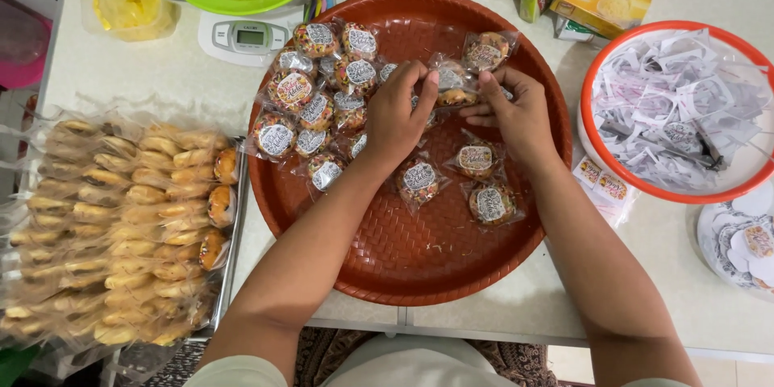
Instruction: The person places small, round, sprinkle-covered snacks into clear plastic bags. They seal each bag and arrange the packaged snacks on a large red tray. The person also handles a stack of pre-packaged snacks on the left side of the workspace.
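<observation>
Wrapped pastry packet lies crosswise above the round brown tray, long axis left to right. Left hand and right hand pinch its opposite ends.

The scene is brightly and evenly lit from overhead, with soft, diffuse light and colours that read true. Shadows are faint: a thin one sits under the left hand and right hand on the brown tray. Clear wrappers over the pastries at the counter's left edge throw small white glints (they slightly veil what lies inside). The pale counter near the far right corner looks almost washed out. Focus is sharp at the centre; the wide lens bends straight lines near the frame's borders, and the bottom edge goes soft.
</observation>
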